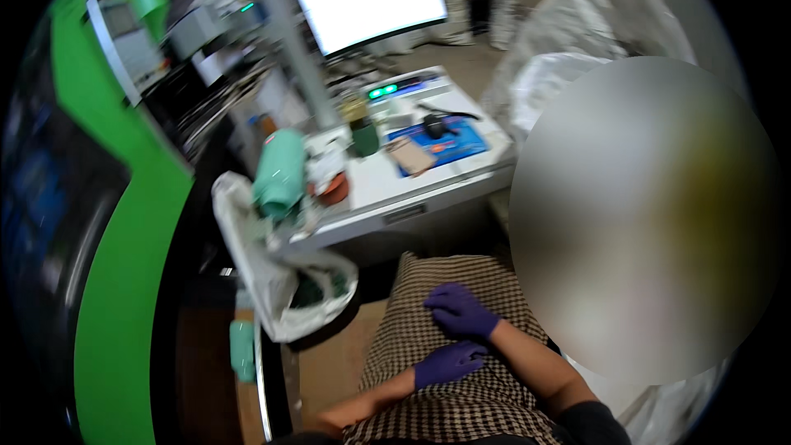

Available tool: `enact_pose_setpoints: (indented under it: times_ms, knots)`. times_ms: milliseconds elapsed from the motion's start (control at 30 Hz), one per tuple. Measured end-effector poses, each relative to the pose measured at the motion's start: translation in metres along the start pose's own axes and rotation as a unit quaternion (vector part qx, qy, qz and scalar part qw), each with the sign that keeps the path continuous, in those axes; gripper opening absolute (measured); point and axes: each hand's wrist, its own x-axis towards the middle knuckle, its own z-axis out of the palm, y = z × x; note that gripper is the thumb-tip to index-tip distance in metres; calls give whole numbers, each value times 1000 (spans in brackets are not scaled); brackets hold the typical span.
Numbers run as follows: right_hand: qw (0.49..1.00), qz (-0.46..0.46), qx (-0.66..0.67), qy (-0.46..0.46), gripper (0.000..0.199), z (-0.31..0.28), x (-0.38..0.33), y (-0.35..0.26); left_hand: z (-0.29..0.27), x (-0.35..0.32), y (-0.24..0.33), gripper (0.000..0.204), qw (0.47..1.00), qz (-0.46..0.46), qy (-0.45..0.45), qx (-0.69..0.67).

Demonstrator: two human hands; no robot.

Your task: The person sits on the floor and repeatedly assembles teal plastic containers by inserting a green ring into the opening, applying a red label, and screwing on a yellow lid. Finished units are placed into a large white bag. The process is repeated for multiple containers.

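Both of my hands wear purple gloves and rest on the brown-and-black checked cloth over my lap. My right hand lies farther forward, palm down, its fingers stretched out to the left and slightly apart. Closer to me, my left hand lies on the cloth with its fingers pointing right, near my right wrist. No object shows in either hand, and the undersides of both are hidden.
Ahead stands a white desk with a monitor, mouse, phone and green-bottomed jar. A mint flask stands at its left end, above a white-lined bin. White sacks fill the right; a blurred area covers part.
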Motion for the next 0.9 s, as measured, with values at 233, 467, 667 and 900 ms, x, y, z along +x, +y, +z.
enact_pose_setpoints:
  times_ms: [233,467,667,900]
  knots:
    - [992,111,7,54,21,-8,5,1,11,16,-2,32,999,-24,6,-30]
    - [986,144,70,38,23,3,-2,15,7,13,1,32,1000,19,18,-17]
    - [985,92,111,96,19,17,5,18,6,6,7,24,999,-15,31,-36]
    - [975,155,120,102,18,12,4,20,3,12,30,26,1000,-5,13,18]
